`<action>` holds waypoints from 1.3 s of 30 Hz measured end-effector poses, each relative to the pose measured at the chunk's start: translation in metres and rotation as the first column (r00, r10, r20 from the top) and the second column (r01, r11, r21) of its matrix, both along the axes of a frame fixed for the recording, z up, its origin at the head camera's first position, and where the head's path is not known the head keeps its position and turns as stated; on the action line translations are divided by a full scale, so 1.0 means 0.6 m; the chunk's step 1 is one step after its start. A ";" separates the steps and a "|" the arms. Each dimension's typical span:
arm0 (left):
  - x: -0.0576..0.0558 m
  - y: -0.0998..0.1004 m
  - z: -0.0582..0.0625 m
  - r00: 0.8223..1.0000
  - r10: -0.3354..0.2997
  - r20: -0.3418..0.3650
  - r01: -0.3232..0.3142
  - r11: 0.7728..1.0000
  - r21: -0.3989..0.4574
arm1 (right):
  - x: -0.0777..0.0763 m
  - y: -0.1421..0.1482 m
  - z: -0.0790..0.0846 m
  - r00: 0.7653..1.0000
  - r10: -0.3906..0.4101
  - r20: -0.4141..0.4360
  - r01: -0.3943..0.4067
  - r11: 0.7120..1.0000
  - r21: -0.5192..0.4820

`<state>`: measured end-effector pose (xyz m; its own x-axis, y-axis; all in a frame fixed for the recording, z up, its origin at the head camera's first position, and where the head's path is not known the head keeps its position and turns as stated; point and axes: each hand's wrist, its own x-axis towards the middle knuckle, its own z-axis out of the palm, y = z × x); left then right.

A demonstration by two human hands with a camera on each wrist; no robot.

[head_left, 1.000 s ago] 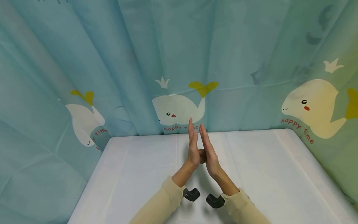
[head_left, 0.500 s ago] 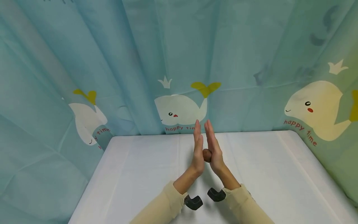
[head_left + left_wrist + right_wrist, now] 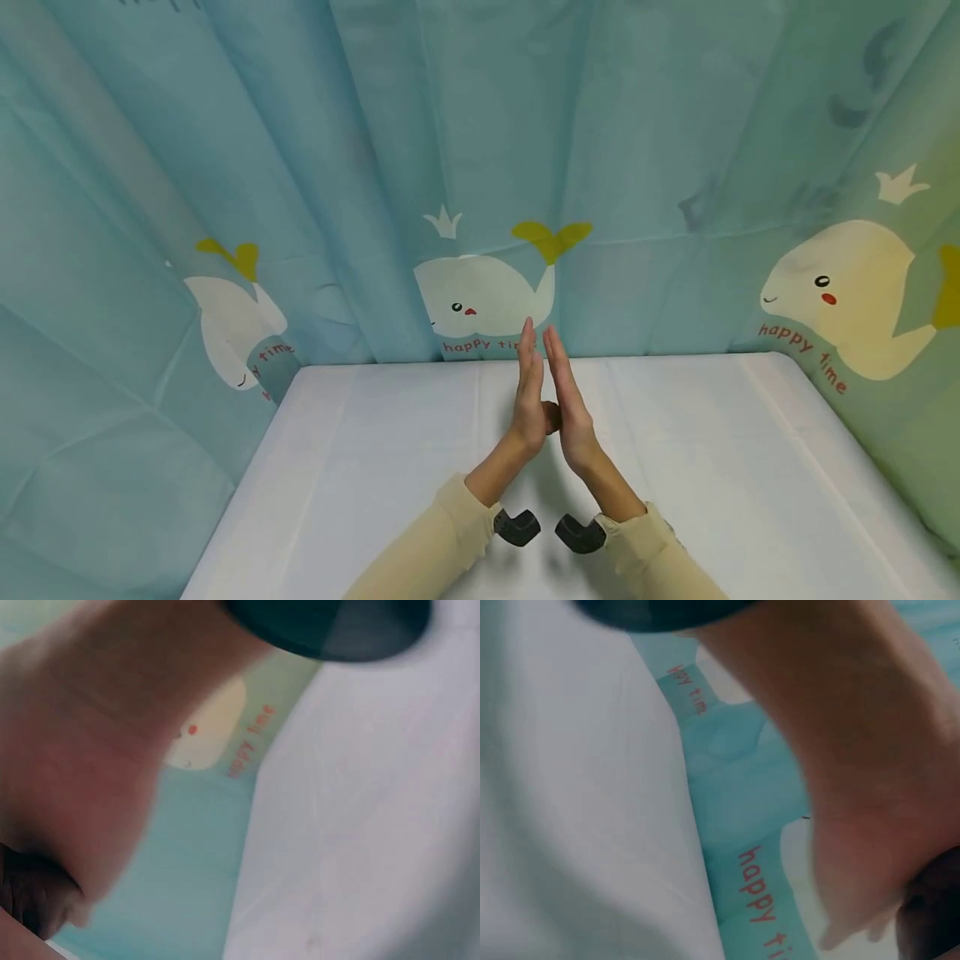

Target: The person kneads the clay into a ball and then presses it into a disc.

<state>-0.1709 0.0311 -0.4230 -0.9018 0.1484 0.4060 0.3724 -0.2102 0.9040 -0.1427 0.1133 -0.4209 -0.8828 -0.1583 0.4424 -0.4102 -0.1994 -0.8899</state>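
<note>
A brown, ridged, round walnut (image 3: 552, 417) is pressed between the two palms above the white table. My left hand (image 3: 529, 407) stands upright against its left side, fingers straight and pointing away. Opposite it, my right hand (image 3: 573, 414) is just as flat, its fingertips leaning in toward the left ones. In the head view the right palm hides part of the walnut. A dark piece of the walnut (image 3: 34, 892) shows at the lower left of the left wrist view, and the walnut (image 3: 932, 915) also shows at the lower right of the right wrist view.
The white-covered table (image 3: 375, 467) extends around both arms. Behind it hangs a blue-green curtain (image 3: 645, 167) with whale prints. Black curved devices, one on the left wrist (image 3: 517, 527) and one on the right wrist (image 3: 581, 533), jut inward close to each other.
The hands have slid against each other with the walnut between them: since half a second ago the left has shifted forward and the right back. The walnut now shows less in the head view.
</note>
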 end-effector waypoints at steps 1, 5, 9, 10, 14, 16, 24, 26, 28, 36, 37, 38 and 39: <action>0.000 0.000 -0.002 1.000 0.000 0.010 0.000 1.000 -0.003 | 0.000 0.000 0.002 1.000 -0.004 0.001 0.004 1.000 0.003; -0.002 0.000 -0.005 1.000 0.013 0.022 -0.013 1.000 -0.008 | 0.000 0.000 0.005 1.000 0.000 -0.015 0.000 1.000 0.025; 0.002 0.001 -0.003 1.000 0.010 -0.018 -0.010 0.999 -0.037 | 0.000 0.000 0.005 1.000 0.007 -0.019 -0.006 1.000 0.023; 0.004 0.001 -0.002 1.000 0.005 -0.029 -0.006 0.999 -0.047 | 0.000 0.000 0.006 1.000 0.006 -0.019 -0.006 1.000 0.019; 0.019 0.002 0.005 0.999 -0.021 -0.039 0.018 0.998 -0.068 | -0.008 0.006 0.009 1.000 0.005 0.001 -0.005 1.000 -0.001; 0.025 0.001 0.010 0.999 -0.018 -0.035 0.016 0.998 -0.053 | -0.013 0.009 0.009 1.000 0.006 0.027 -0.006 1.000 -0.009; 0.025 -0.006 0.036 0.994 0.007 -0.107 -0.004 0.999 0.032 | -0.013 0.005 -0.006 0.995 0.072 0.068 -0.068 0.996 -0.053; 0.019 -0.006 0.036 0.992 0.013 -0.125 -0.009 0.999 0.034 | -0.007 0.001 -0.007 0.997 0.065 0.043 -0.063 0.997 -0.045; 0.013 -0.005 0.032 0.992 0.014 -0.126 -0.011 1.000 0.026 | -0.001 -0.002 -0.005 0.999 0.049 0.018 -0.049 0.998 -0.026; 0.022 -0.006 0.005 0.995 -0.098 0.012 0.099 0.993 -0.062 | -0.007 0.012 0.008 1.000 -0.003 -0.004 0.003 1.000 0.021; 0.026 -0.006 0.005 0.993 -0.119 0.025 0.120 0.991 -0.063 | -0.010 0.015 0.008 1.000 -0.003 -0.004 0.003 0.999 0.035; 0.030 -0.006 0.005 0.990 -0.140 0.033 0.142 0.988 -0.058 | -0.014 0.019 0.006 1.000 -0.006 0.000 0.006 0.999 0.041; 0.033 -0.006 0.006 0.987 -0.159 0.032 0.160 0.986 -0.050 | -0.017 0.022 0.004 1.000 -0.007 0.007 0.007 0.999 0.046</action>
